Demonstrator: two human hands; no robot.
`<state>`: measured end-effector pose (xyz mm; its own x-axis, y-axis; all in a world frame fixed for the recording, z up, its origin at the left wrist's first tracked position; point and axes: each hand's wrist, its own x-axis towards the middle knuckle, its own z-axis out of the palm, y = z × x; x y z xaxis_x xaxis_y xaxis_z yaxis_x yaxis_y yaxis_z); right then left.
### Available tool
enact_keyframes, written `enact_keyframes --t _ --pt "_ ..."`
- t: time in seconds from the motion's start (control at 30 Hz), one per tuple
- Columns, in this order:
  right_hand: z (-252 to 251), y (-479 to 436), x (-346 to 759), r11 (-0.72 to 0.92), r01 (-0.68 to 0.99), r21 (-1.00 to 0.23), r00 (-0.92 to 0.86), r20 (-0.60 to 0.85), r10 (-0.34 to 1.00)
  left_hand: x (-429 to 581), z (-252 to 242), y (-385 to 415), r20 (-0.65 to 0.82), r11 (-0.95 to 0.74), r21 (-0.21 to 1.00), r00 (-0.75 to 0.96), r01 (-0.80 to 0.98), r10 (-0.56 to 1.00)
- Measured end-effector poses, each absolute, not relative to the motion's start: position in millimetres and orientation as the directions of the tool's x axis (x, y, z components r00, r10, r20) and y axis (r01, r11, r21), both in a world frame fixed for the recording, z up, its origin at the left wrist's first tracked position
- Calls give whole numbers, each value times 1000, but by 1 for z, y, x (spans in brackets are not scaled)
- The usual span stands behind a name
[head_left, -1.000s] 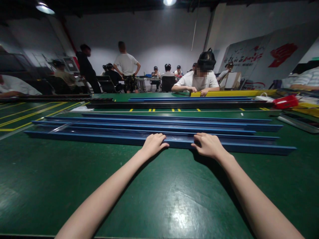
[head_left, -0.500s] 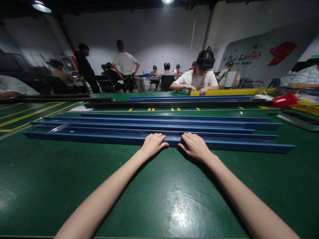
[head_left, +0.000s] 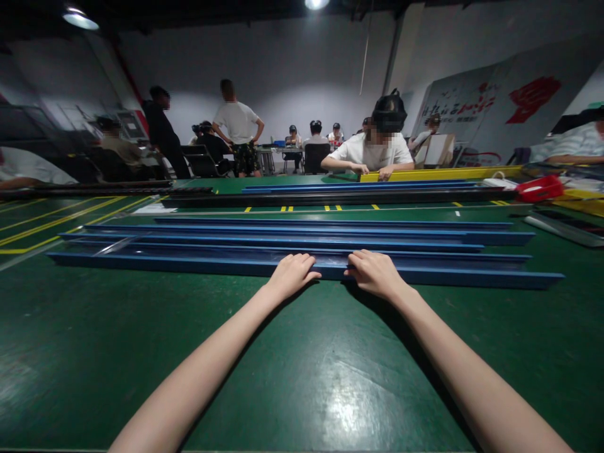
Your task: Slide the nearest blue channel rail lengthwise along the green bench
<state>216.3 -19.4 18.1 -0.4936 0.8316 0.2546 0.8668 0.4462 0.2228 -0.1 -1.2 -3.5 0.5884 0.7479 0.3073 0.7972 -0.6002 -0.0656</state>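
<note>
A long blue channel strip (head_left: 165,264) with raised edges lies nearest to me, running left to right across the green tabletop. Over its near wall, my left hand (head_left: 293,275) curls its fingers inside, the thumb lying along the outer face. A short way to the right, my right hand (head_left: 376,273) grips the same wall in a similar way, its fingertips partly hidden behind the edge. Clear film (head_left: 116,245) shows inside the strip toward its left end. Just behind it, more blue strips (head_left: 283,239) lie parallel.
Farther back lie a long black strip (head_left: 330,197) and more blue strips. Across the table a person in a white shirt (head_left: 346,154) handles a yellow strip (head_left: 443,172). At right are a red object (head_left: 540,189) and a phone-like slab (head_left: 566,226). Other people sit and stand behind.
My right hand has shifted slightly right along the wall, its fingers more curled. The near strip sits a little farther right. My left hand has hardly moved.
</note>
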Motion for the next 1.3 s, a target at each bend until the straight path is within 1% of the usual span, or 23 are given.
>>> enact_keyframes --t 0.13,0.3,0.53,0.63,0.87,1.0,1.2,1.3 --pt "21 -20 225 409 890 200 -448 225 865 0 -4 -1 322 -600 -90 594 795 737" --pt "24 -21 237 367 911 189 -404 224 887 -1 -3 0 310 -583 -125 590 803 745" --pt "30 -25 248 300 934 192 -334 180 925 2 0 -4 337 -541 -133 551 831 764" --pt "29 -25 248 289 934 209 -327 182 927 4 -1 -5 349 -523 -124 531 843 772" --pt "23 -26 245 358 901 245 -410 210 888 4 -4 -5 371 -500 -109 502 859 782" --pt "17 -25 236 395 888 237 -447 236 863 3 -6 -5 384 -508 -121 512 853 768" --pt "9 -23 214 452 864 222 -502 320 804 2 -5 -5 384 -512 -142 524 847 760" --pt "9 -21 211 467 860 206 -510 321 798 2 -5 -5 379 -507 -143 521 850 765"
